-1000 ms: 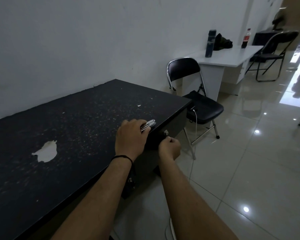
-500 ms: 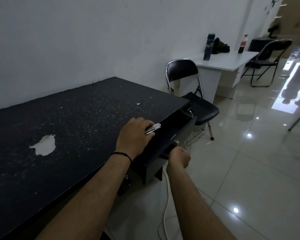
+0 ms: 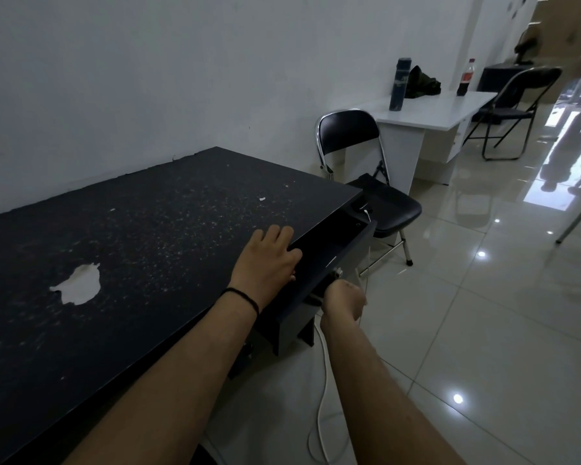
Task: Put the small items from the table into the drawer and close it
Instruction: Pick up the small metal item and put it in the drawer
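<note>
The drawer [image 3: 329, 253] stands pulled out from under the dark desk [image 3: 131, 250], likely to take what the left hand [image 3: 265, 260] brings over its open top. That hand curls downward at the desk edge; whether it holds any small item is hidden. The right hand [image 3: 344, 302] is closed in a fist at the drawer front, near its lock [image 3: 338, 272], apparently gripping the pull.
</note>
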